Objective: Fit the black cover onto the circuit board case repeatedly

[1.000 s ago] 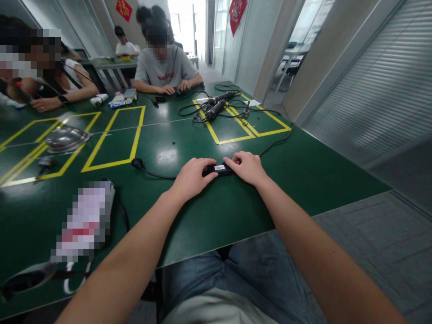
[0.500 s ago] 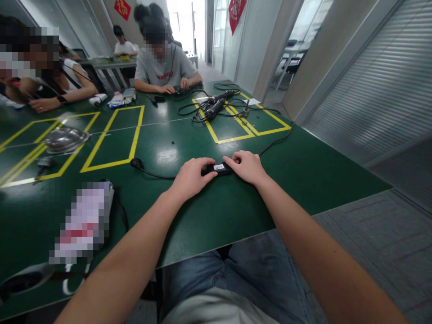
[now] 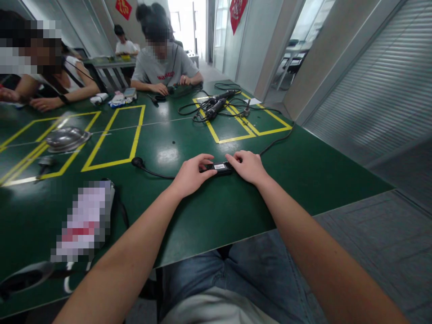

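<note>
Illegibly small: label [image 3: 219,166] on black box [image 3: 228,168]

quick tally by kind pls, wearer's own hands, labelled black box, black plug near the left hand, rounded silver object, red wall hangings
Wearer's hands (left hand, right hand): 2
Labelled black box: 1
Black plug: 1
Rounded silver object: 1
Red wall hangings: 2
Total: 7
</note>
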Motion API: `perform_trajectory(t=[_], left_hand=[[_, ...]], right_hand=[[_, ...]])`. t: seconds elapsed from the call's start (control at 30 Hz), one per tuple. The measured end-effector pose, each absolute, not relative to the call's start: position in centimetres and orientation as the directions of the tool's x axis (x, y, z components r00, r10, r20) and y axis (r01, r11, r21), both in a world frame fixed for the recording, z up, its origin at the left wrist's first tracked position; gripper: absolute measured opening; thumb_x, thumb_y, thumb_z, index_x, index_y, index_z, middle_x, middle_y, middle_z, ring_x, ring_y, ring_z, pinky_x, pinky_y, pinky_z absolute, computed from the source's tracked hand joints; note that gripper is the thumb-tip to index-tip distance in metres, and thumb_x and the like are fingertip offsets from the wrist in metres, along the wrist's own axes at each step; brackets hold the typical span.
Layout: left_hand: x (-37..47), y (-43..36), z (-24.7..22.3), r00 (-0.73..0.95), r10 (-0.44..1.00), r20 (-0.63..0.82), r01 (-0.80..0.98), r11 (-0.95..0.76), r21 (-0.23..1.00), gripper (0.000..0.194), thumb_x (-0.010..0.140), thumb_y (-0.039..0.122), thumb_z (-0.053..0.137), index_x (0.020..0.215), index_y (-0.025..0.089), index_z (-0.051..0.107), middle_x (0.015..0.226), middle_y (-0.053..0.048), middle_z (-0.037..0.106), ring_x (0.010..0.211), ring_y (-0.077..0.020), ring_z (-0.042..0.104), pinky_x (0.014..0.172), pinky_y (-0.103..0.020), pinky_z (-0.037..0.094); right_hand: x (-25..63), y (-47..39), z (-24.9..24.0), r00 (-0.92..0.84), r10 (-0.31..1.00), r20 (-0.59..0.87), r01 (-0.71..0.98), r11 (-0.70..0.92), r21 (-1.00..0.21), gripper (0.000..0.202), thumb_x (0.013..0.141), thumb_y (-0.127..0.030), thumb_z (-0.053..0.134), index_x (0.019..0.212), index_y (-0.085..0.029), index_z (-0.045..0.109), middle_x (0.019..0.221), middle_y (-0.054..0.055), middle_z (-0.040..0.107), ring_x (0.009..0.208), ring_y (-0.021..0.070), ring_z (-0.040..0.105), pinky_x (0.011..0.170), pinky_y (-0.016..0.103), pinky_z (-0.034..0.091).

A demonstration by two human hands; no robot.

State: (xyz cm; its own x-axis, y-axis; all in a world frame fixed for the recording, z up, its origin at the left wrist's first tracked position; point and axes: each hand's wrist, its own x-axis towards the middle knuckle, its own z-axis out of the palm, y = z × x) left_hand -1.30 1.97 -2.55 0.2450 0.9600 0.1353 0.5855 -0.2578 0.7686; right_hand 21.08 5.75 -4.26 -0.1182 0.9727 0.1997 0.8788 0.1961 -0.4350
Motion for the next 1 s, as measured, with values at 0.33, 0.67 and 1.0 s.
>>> perform_trajectory(t=[0.33, 0.67, 1.0], left_hand=[[-1.3, 2.2, -2.8, 0.177, 0.966, 0.191, 0.548, -0.258, 0.796, 0.026, 0.1, 0.026, 0.072, 0.125, 0.022, 0.072, 0.119, -0.008, 0.081, 0.103, -0.022, 0.077, 0.096, -0.038, 0.061], [-2.2, 2.1, -2.5, 0.065, 0.949, 0.307, 0.877, -0.201, 0.437, 0.012, 0.1, 0.027, 0.067, 0.105, 0.02, 0.076, 0.124, -0.013, 0.071, 0.117, -0.0309, 0.066, 0.106, -0.047, 0.055], [-1.2, 1.1, -1.8, 0.21, 0.958, 0.196, 0.963, -0.237, 0.13, 0.047, 0.111, 0.042, 0.045, 0.091, 0.019, 0.081, 0.097, -0.015, 0.074, 0.1, -0.031, 0.069, 0.083, -0.04, 0.059]], right_hand=[[21.2, 6.0, -4.6, -0.127, 0.968, 0.215, 0.893, 0.206, -0.4, 0.052, 0.108, -0.054, 0.044, 0.07, -0.024, 0.062, 0.088, 0.006, 0.073, 0.09, 0.0258, 0.064, 0.077, 0.036, 0.034], [21.0, 5.8, -4.5, -0.154, 0.963, 0.222, 0.907, 0.226, -0.355, 0.051, 0.108, -0.048, 0.044, 0.069, -0.024, 0.063, 0.086, 0.007, 0.072, 0.089, 0.0262, 0.063, 0.077, 0.037, 0.035], [20.5, 5.3, -4.8, -0.167, 0.952, 0.255, 0.951, 0.224, -0.215, 0.06, 0.114, -0.043, 0.033, 0.079, -0.023, 0.077, 0.094, 0.013, 0.075, 0.096, 0.0297, 0.065, 0.085, 0.041, 0.042]])
